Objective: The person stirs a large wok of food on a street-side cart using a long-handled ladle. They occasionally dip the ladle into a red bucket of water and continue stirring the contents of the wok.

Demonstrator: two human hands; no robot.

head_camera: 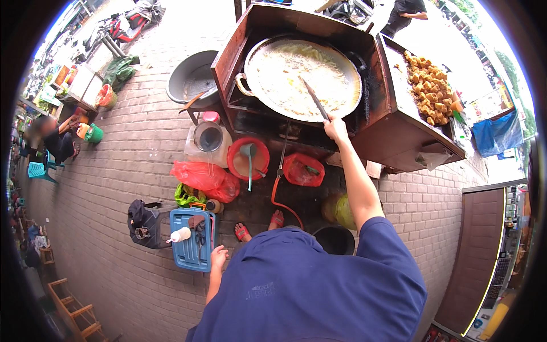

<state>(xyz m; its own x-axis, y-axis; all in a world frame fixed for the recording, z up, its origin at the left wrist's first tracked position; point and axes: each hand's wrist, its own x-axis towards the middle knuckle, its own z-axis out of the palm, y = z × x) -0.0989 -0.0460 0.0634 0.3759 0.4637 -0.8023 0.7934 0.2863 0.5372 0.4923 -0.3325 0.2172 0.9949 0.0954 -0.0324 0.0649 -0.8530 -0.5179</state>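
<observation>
My right hand grips the handle of a long dark spatula. The far end of the spatula dips into a large wok of bubbling oil, where pale pieces float and foam hides its tip. My left hand hangs low at my side, holding nothing, its fingers loosely apart. It is nearest to a blue lidded plastic box, which carries a white squeeze bottle and dark utensils. Right of the wok, a heap of fried tofu cubes lies on a side tray of the metal stall.
A grey basin stands left of the stall. Below are a red bucket with a ladle, red plastic bags and an orange gas hose. Near my feet is a green gas cylinder. A person sits far left.
</observation>
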